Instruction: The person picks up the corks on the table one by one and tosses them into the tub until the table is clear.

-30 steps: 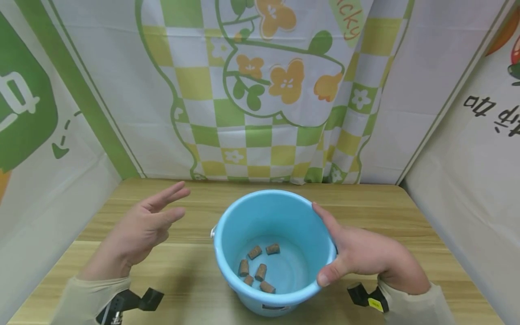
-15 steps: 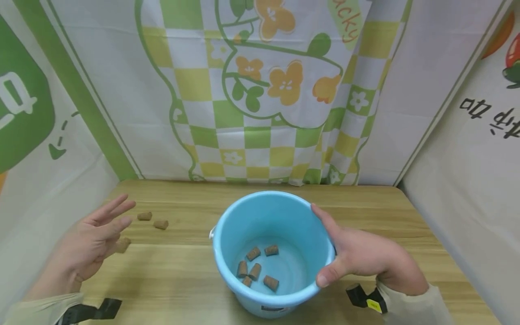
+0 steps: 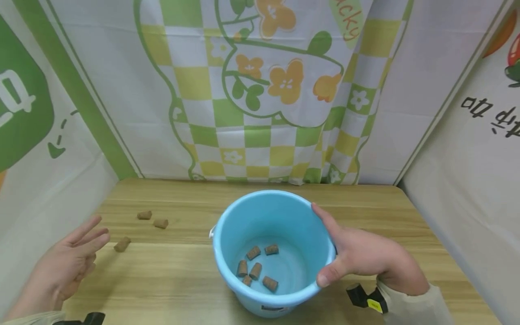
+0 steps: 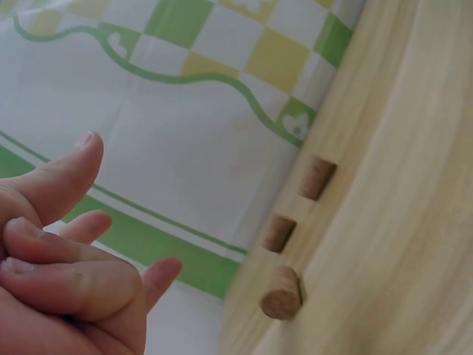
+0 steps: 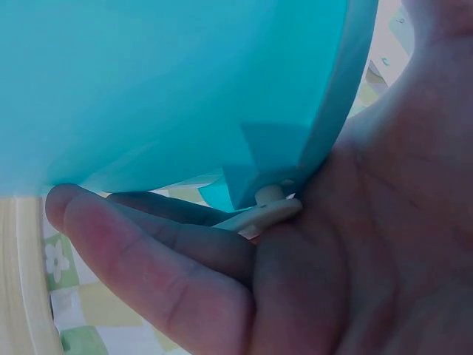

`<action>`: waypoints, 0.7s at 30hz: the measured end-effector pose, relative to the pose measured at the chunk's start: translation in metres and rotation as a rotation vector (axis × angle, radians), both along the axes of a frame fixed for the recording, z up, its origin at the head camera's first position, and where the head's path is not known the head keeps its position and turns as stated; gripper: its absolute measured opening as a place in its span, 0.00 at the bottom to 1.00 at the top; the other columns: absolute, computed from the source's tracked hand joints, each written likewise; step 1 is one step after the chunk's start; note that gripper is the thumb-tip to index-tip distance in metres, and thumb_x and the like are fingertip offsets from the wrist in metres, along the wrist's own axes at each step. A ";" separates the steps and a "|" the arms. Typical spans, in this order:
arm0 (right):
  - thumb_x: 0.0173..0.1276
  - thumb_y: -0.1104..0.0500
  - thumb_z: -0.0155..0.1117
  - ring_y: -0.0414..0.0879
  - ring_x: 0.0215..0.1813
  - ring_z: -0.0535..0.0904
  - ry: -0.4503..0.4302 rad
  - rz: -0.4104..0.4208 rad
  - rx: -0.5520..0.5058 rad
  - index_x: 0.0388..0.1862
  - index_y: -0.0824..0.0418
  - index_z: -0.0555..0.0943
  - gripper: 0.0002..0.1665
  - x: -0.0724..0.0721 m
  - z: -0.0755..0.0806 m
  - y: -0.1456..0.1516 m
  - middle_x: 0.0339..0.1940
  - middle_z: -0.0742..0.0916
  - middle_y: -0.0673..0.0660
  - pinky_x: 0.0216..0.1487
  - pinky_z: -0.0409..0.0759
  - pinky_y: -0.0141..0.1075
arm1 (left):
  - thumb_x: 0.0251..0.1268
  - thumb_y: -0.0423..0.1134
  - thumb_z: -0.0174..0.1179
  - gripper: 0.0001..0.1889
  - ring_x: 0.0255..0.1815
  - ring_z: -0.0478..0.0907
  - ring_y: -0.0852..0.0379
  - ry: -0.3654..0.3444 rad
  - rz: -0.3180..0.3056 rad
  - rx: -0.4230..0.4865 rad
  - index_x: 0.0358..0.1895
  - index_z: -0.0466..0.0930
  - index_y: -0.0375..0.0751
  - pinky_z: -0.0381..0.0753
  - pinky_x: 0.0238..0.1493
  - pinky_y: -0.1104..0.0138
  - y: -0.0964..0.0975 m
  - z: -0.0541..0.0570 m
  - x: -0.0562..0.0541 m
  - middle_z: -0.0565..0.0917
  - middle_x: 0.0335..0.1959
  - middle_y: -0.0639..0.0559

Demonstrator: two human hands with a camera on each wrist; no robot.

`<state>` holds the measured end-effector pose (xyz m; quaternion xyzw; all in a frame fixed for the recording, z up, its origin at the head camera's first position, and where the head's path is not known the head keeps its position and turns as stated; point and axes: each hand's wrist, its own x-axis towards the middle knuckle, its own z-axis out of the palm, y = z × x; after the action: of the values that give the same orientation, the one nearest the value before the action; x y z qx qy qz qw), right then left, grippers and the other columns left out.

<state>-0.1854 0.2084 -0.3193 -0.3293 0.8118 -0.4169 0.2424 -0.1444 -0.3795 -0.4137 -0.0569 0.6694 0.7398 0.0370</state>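
Note:
A light blue bucket [image 3: 239,289] stands at the middle front of the table in the head view. My right hand [image 3: 365,250] grips its right rim, thumb over the edge and fingers down the outside. In the right wrist view those fingers [image 5: 148,259] lie along the bucket's outer wall [image 5: 162,89], near the handle's end [image 5: 270,211]. Several corks [image 3: 255,270] lie on the bucket's floor. My left hand [image 3: 62,266] is at the far left with nothing visible in it. Some of its fingers are straight, others curled. Just right of it lies a cork [image 3: 122,244]; two more corks [image 3: 160,223] are farther back.
The wooden table [image 3: 183,280] ends at a patterned curtain [image 3: 260,149] at the back. Printed fabric walls [image 3: 459,171] stand close at both sides.
My left hand has moved left and toward me, bringing the three corks on the table into sight. Corks inside the bucket have shifted slightly. The right hand keeps its grip.

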 end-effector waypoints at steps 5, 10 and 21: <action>0.52 0.53 0.83 0.54 0.55 0.78 0.010 0.001 0.000 0.80 0.52 0.24 0.82 0.000 0.000 0.000 0.66 0.73 0.66 0.55 0.74 0.39 | 0.77 0.44 0.56 0.44 0.14 0.61 0.70 -0.130 -0.021 -0.123 0.81 0.31 0.53 0.64 0.12 0.74 -0.007 -0.011 0.001 0.26 0.76 0.30; 0.52 0.53 0.83 0.54 0.55 0.78 0.013 0.004 -0.005 0.80 0.51 0.24 0.82 0.000 -0.001 0.000 0.66 0.73 0.66 0.56 0.74 0.39 | 0.77 0.49 0.54 0.46 0.12 0.60 0.67 -0.249 -0.071 -0.277 0.79 0.26 0.46 0.65 0.11 0.73 -0.014 -0.022 0.000 0.72 0.58 0.23; 0.52 0.52 0.83 0.55 0.56 0.77 0.001 -0.005 -0.004 0.80 0.54 0.24 0.83 0.000 -0.001 -0.001 0.66 0.72 0.67 0.57 0.74 0.40 | 0.70 0.55 0.61 0.52 0.13 0.59 0.68 -0.326 0.024 -0.208 0.80 0.30 0.48 0.66 0.15 0.71 -0.010 -0.037 -0.007 0.35 0.79 0.34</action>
<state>-0.1858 0.2079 -0.3200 -0.3281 0.8119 -0.4188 0.2403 -0.1518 -0.3894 -0.4508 -0.1872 0.7268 0.6479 0.1301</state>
